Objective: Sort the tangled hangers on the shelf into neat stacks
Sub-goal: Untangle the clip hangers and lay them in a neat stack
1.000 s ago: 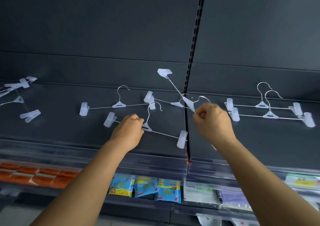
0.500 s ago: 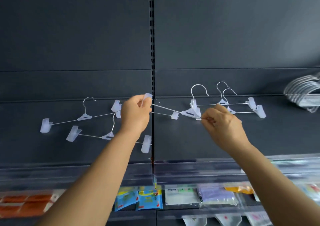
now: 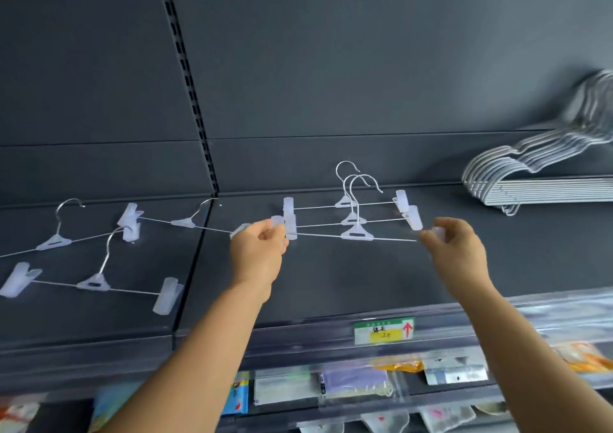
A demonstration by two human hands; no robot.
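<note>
1. Both hands hold one clip hanger [image 3: 356,233] level, just above the dark shelf [image 3: 331,283]. The left hand [image 3: 257,255] pinches the clip at its left end, and the right hand [image 3: 456,250] pinches the clip at its right end, fingers curled around the plastic.

2. The held hanger sits right in front of two matching clip hangers [image 3: 346,203] already lying side by side on the shelf, hooks pointing to the back wall. Its hook overlaps theirs from this angle, so it looks lined up with them; whether its bar touches the shelf yet I cannot tell, as the view is slightly blurred there.

3. The step in hand seems to be laying this hanger down as the third in that small stack.

4. The next move likely calls for lowering it flat, keeping the bar parallel to the two behind it and the clips matched end to end, then letting go with both hands together so it does not skew.

5. Loose clip hangers remain to the left: one [image 3: 182,223] lying across the seam between shelf sections, one [image 3: 54,242] further left, and one [image 3: 94,283] nearer the front edge. They touch or cross at the clips, so the sorting looks well short of done.

6. A neat pile of plain wire hangers [image 3: 530,180] rests far right, apart from the clip hangers.
</note>
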